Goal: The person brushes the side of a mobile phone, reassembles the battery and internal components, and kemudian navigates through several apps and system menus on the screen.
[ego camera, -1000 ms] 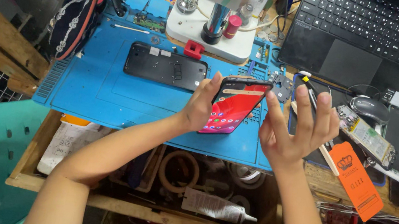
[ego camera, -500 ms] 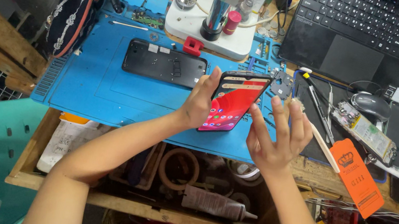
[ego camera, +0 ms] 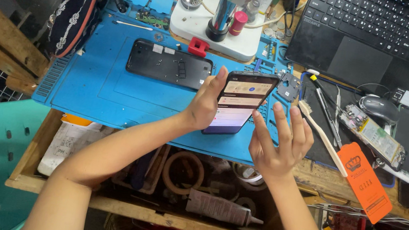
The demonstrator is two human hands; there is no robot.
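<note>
Black slab smartphone [ego camera: 239,103], its lit screen by now showing pale cards where a red picture had glowed a second earlier, stood tilted above the blue silicone work mat [ego camera: 105,88]. Seen from the head camera, the left hand [ego camera: 205,104] gripped the phone's left edge. The right hand [ego camera: 281,143], fingers spread and holding nothing, hovered just right of the screen, having drawn nearer. A black back cover [ego camera: 169,64] lay flat on the mat, farther left; a black laptop [ego camera: 378,36] sat far right.
</note>
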